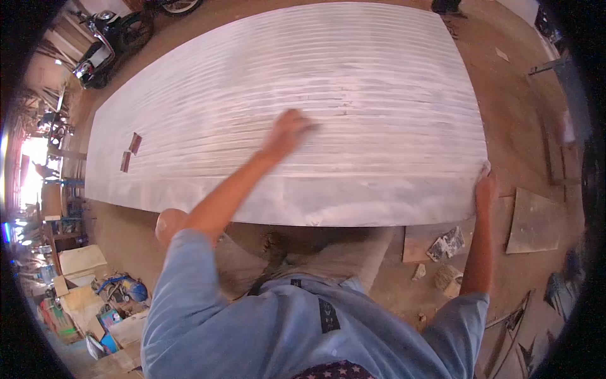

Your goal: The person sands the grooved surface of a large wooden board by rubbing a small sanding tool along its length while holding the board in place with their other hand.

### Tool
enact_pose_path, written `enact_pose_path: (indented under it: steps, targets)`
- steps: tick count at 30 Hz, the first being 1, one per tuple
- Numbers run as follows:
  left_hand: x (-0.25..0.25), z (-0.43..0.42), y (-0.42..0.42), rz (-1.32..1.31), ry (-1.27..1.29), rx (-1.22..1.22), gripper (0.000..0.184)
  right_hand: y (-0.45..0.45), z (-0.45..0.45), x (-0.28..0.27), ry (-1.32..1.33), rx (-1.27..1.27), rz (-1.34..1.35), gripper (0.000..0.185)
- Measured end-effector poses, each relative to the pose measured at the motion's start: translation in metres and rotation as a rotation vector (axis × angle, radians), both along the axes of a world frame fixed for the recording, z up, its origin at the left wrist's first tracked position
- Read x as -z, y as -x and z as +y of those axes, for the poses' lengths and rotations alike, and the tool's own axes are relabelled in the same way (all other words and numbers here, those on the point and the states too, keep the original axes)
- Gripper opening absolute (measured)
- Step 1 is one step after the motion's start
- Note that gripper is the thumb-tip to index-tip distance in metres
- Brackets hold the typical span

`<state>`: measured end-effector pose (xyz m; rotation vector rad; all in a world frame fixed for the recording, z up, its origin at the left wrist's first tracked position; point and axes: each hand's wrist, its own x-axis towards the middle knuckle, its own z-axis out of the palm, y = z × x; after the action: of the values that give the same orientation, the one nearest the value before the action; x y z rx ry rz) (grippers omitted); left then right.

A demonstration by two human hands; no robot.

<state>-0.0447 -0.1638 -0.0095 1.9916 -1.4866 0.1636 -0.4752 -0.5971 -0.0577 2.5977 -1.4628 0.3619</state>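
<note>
A large pale panel (379,196) with long parallel grooves lies in front of me. Over its middle, my left hand (289,134) is curled and blurred by motion. A small dark patch shows at its fingers, too smeared to name. My right hand (486,181) is at the panel's right edge, near the front corner, with its fingers closed over the rim. Whitish dust or material shows at those fingertips. Two small reddish-brown pieces, which look like folded sandpaper (136,143), lie on the left part of the panel.
A motorcycle (101,54) is parked at the back left. Cluttered tools and boards, with a blue object (134,289) among them, fill the lower left. Flat boards (533,221) and a dark-and-white block (446,244) lie on the floor at right. A person's foot (447,6) shows beyond the panel.
</note>
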Motion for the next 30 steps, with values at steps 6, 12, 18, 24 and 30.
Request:
enact_pose_path:
  steps: [6,12,18,24,30]
  targets:
    - [-0.01,-0.115,0.061,0.04,-0.007,0.163,0.021,-0.023,0.033,-0.046,-0.275,0.154,-0.133,0.059]
    - [-0.028,0.009,0.005,-0.147,-0.164,0.12,0.021,-0.023,0.043,-0.043,-0.291,0.188,-0.26,0.058]
    - [0.001,-0.124,0.069,-0.073,-0.031,0.209,0.018,-0.013,0.019,-0.025,-0.09,0.06,-0.171,0.055]
    - [-0.003,-0.187,0.097,0.019,-0.077,0.318,0.031,-0.016,0.03,-0.035,-0.292,0.11,-0.231,0.053]
    - [-0.028,-0.069,0.035,-0.068,-0.197,0.28,0.025,-0.015,0.032,-0.03,-0.304,0.201,-0.21,0.052]
